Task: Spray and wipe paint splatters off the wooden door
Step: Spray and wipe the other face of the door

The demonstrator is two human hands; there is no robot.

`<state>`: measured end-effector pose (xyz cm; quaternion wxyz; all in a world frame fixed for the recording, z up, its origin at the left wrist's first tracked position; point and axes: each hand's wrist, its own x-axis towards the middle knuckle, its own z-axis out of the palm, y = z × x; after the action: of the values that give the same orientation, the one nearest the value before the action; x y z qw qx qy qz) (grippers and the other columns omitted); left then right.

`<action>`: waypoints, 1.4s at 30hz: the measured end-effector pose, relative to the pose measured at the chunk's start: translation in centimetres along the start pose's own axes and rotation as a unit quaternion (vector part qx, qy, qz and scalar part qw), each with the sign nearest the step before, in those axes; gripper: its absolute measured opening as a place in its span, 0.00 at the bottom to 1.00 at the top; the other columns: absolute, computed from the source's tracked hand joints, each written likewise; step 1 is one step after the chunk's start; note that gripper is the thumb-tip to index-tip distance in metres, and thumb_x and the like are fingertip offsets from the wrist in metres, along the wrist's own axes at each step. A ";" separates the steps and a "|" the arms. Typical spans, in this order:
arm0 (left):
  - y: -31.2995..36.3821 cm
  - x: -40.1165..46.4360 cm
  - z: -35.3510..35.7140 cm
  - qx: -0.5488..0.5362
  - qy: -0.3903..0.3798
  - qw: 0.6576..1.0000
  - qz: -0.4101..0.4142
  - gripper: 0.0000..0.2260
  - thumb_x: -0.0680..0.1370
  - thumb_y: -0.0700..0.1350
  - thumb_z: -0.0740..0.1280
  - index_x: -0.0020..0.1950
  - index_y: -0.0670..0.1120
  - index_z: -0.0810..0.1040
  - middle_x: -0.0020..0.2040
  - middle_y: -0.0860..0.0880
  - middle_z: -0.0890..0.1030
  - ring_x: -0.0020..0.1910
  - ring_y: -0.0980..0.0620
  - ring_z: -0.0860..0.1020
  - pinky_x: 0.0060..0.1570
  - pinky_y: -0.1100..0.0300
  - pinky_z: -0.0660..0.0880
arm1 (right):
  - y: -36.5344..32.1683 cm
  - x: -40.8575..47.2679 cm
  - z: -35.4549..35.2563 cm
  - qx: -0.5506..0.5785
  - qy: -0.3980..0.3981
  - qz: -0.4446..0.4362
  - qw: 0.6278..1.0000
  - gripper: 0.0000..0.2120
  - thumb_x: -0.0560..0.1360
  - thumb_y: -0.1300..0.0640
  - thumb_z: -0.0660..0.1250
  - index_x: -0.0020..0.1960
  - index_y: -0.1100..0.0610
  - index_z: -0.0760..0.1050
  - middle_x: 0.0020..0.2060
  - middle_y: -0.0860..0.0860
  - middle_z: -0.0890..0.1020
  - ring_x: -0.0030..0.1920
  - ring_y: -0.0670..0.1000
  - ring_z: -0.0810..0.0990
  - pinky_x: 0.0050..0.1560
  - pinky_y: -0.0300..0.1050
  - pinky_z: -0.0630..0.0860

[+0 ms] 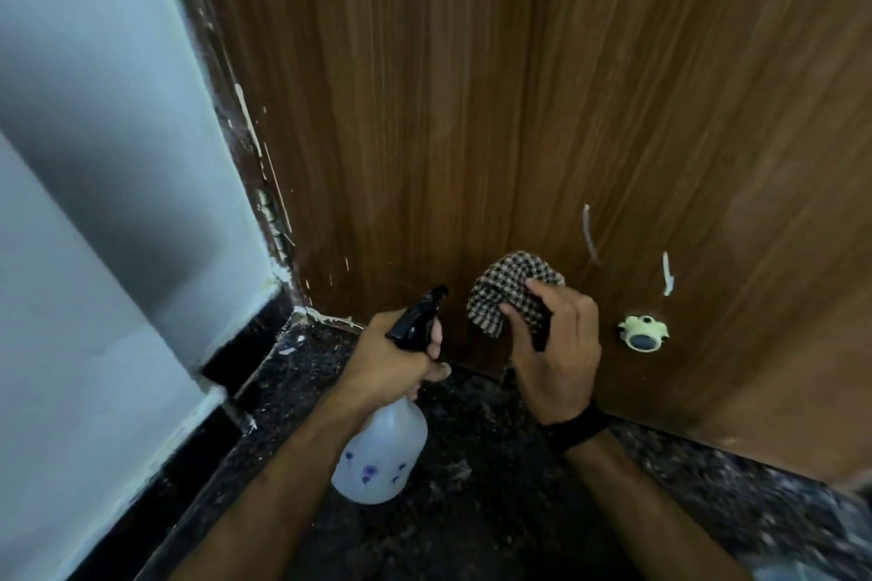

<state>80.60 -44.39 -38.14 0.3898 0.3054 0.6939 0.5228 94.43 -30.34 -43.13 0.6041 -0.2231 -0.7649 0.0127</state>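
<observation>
Furthest left of both sets of fingers stands the pale blue-grey painted wall (94, 203) with its black skirting strip (245, 344). White paint drips (247, 113) run down the dark door frame edge (226, 118), likely overspill from painting that wall.

The left hand (391, 363) comes next. Its fingers (433, 344) are clenched round the neck of the translucent white plastic spray bottle with a black trigger head (380, 458). The nozzle points up and forward at the brown wood-grain door (472, 85), which fits a readiness to spray the low part of the panel; the bottle's body hangs below the wrist, over the dark speckled stone floor (472, 510).

Just right of those fingers, the right hand (557, 344) grasps a bunched brown-and-cream checked cloth (509, 293), fingertips (535, 283) pinching it into a pad held at the door's lower surface, apparently so that it can rub there. Whether the cloth actually touches the wood I cannot tell.

Right of the cloth-holding fingers, two white paint streaks (590, 231) (667, 274) mark the door, seemingly the next targets. Below the second sits a round cream door stopper with a dark centre (642, 334), near the door's bottom edge.
</observation>
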 end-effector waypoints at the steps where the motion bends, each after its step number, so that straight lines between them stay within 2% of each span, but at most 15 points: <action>1: 0.4 0.0 0.4 0.012 -0.001 1.000 0.004 0.11 0.72 0.28 0.72 0.44 0.43 0.77 0.36 0.47 0.76 0.24 0.53 0.69 0.29 0.58 0.70 | 0.5 0.6 0.1 -0.004 0.006 0.013 1.000 0.17 0.75 0.58 0.75 0.61 0.62 0.75 0.51 0.59 0.81 0.54 0.54 0.77 0.60 0.40 0.72; 4: 1.2 0.3 1.1 0.059 0.001 0.998 0.007 0.11 0.70 0.29 0.73 0.41 0.44 0.76 0.34 0.46 0.76 0.25 0.50 0.71 0.30 0.57 0.71 | 2.4 0.4 0.9 -0.023 -0.036 0.065 0.997 0.20 0.72 0.62 0.77 0.61 0.64 0.77 0.53 0.58 0.80 0.54 0.56 0.77 0.61 0.39 0.70; 7: 1.9 0.5 1.7 0.082 -0.016 0.996 0.003 0.11 0.69 0.31 0.74 0.40 0.44 0.77 0.34 0.47 0.76 0.29 0.48 0.72 0.30 0.57 0.71 | 3.6 -1.9 1.5 -0.048 -0.082 0.053 0.994 0.25 0.67 0.69 0.78 0.62 0.63 0.77 0.52 0.57 0.80 0.53 0.58 0.78 0.57 0.44 0.72; 11: 2.4 0.6 2.5 0.073 -0.033 0.997 -0.001 0.11 0.71 0.29 0.73 0.42 0.45 0.78 0.35 0.48 0.77 0.33 0.47 0.72 0.28 0.60 0.69 | 3.3 -3.2 2.4 -0.027 -0.078 0.057 0.995 0.26 0.62 0.75 0.76 0.59 0.64 0.79 0.47 0.58 0.80 0.50 0.57 0.76 0.54 0.46 0.72; 14: 2.7 0.4 2.9 0.084 -0.025 0.996 -0.003 0.12 0.71 0.28 0.73 0.40 0.45 0.77 0.34 0.48 0.76 0.30 0.50 0.71 0.27 0.60 0.69 | 2.4 -1.3 3.1 -0.010 -0.025 0.030 0.999 0.20 0.67 0.73 0.75 0.58 0.64 0.80 0.45 0.58 0.81 0.44 0.60 0.80 0.51 0.45 0.71; 17: 3.2 0.2 2.9 0.105 -0.014 0.994 0.002 0.13 0.70 0.27 0.72 0.40 0.44 0.76 0.34 0.47 0.75 0.29 0.51 0.72 0.26 0.60 0.70 | 1.7 2.4 3.8 0.005 -0.004 -0.019 1.000 0.18 0.71 0.69 0.74 0.61 0.62 0.80 0.47 0.59 0.81 0.46 0.60 0.80 0.51 0.44 0.71; 23: 5.1 -1.5 2.9 0.085 -0.006 0.996 0.019 0.11 0.71 0.27 0.72 0.45 0.40 0.78 0.37 0.46 0.77 0.33 0.48 0.72 0.26 0.61 0.70 | 3.2 -1.3 3.1 -0.032 -0.065 -0.044 0.996 0.16 0.78 0.68 0.61 0.61 0.59 0.80 0.48 0.54 0.77 0.45 0.56 0.74 0.38 0.50 0.75; 25: 5.8 -2.2 3.1 0.087 -0.012 0.996 0.027 0.11 0.71 0.27 0.72 0.45 0.41 0.78 0.38 0.45 0.77 0.34 0.48 0.73 0.26 0.61 0.69 | 3.9 -2.2 2.0 -0.038 -0.091 -0.025 0.995 0.15 0.77 0.69 0.63 0.60 0.60 0.82 0.47 0.54 0.78 0.45 0.56 0.75 0.38 0.52 0.77; 29: 6.9 -3.1 3.9 0.066 -0.017 0.997 0.039 0.11 0.72 0.26 0.71 0.46 0.41 0.78 0.38 0.45 0.77 0.34 0.48 0.73 0.26 0.61 0.68 | 3.8 2.1 -1.8 -0.020 0.021 -0.010 1.000 0.15 0.72 0.68 0.74 0.59 0.62 0.82 0.43 0.58 0.81 0.41 0.59 0.79 0.45 0.49 0.75; 31: 7.4 -3.2 4.6 0.064 -0.030 0.996 0.045 0.11 0.72 0.27 0.72 0.47 0.40 0.78 0.39 0.45 0.77 0.32 0.51 0.72 0.25 0.61 0.67 | 3.7 5.7 -3.5 -0.023 0.083 -0.015 0.996 0.15 0.72 0.66 0.76 0.58 0.63 0.83 0.43 0.59 0.81 0.43 0.57 0.78 0.48 0.46 0.73; 33: 7.8 -2.7 5.4 0.063 -0.040 0.996 0.049 0.11 0.72 0.27 0.72 0.47 0.41 0.78 0.39 0.45 0.77 0.31 0.51 0.71 0.26 0.62 0.68 | 3.8 8.3 -3.8 -0.026 0.095 -0.024 0.995 0.15 0.72 0.65 0.77 0.58 0.63 0.83 0.44 0.59 0.81 0.45 0.56 0.77 0.48 0.44 0.73; 35: 8.0 -1.9 6.2 0.051 -0.040 0.997 0.048 0.12 0.72 0.27 0.72 0.46 0.43 0.78 0.39 0.46 0.77 0.34 0.48 0.72 0.26 0.62 0.69 | 4.3 8.3 -3.0 -0.050 0.068 -0.048 0.995 0.14 0.73 0.66 0.75 0.58 0.61 0.83 0.45 0.58 0.81 0.45 0.57 0.77 0.47 0.44 0.72; 38: 8.3 -1.1 7.1 0.045 -0.043 0.997 0.049 0.12 0.72 0.28 0.72 0.45 0.44 0.79 0.39 0.47 0.77 0.32 0.50 0.70 0.27 0.62 0.69 | 5.5 3.7 -1.7 -0.077 -0.041 -0.093 0.992 0.16 0.73 0.67 0.73 0.60 0.58 0.82 0.47 0.55 0.80 0.47 0.54 0.74 0.39 0.43 0.74; 40: 8.3 -0.9 7.3 0.051 -0.038 0.997 0.054 0.12 0.72 0.28 0.73 0.46 0.44 0.79 0.39 0.48 0.77 0.30 0.53 0.69 0.27 0.62 0.68 | 6.4 0.0 -1.1 -0.078 -0.101 -0.084 0.988 0.19 0.72 0.68 0.72 0.61 0.57 0.80 0.47 0.54 0.79 0.48 0.54 0.73 0.33 0.47 0.77; 42: 8.2 -1.0 7.2 0.057 -0.031 0.996 0.057 0.12 0.72 0.28 0.72 0.46 0.43 0.78 0.39 0.47 0.77 0.28 0.54 0.69 0.27 0.61 0.67 | 6.5 -1.3 -0.6 -0.071 -0.104 -0.062 0.990 0.18 0.73 0.68 0.70 0.61 0.57 0.80 0.47 0.54 0.79 0.48 0.54 0.74 0.32 0.49 0.78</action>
<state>87.41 -39.53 -31.13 0.3625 0.3824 0.6914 0.4943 97.31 -25.14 -45.99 0.5036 -0.2149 -0.8349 -0.0562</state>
